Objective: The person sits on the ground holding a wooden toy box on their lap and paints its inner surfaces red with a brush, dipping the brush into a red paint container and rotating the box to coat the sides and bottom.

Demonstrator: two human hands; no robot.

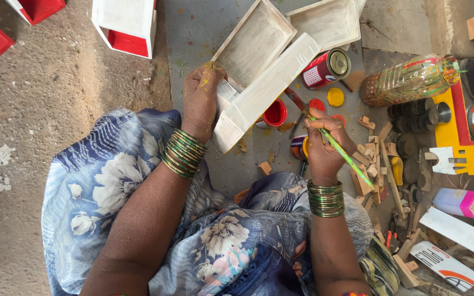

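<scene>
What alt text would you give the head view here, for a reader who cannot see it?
Seen from above, a seated person's left hand grips a white-painted wooden tray tilted on edge, while the right hand holds a green-handled paintbrush over an open pot of red paint. Paint tins, small wood blocks and red-and-white boxes lie around on the ground.

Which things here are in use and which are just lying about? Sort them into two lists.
In use:
left hand holding the white wooden tray
right hand holding the green-handled brush
open pot of red paint

Lying about:
red paint tin on its side
yellow lid
wood offcuts
plastic bottle
yellow and red toy
</scene>
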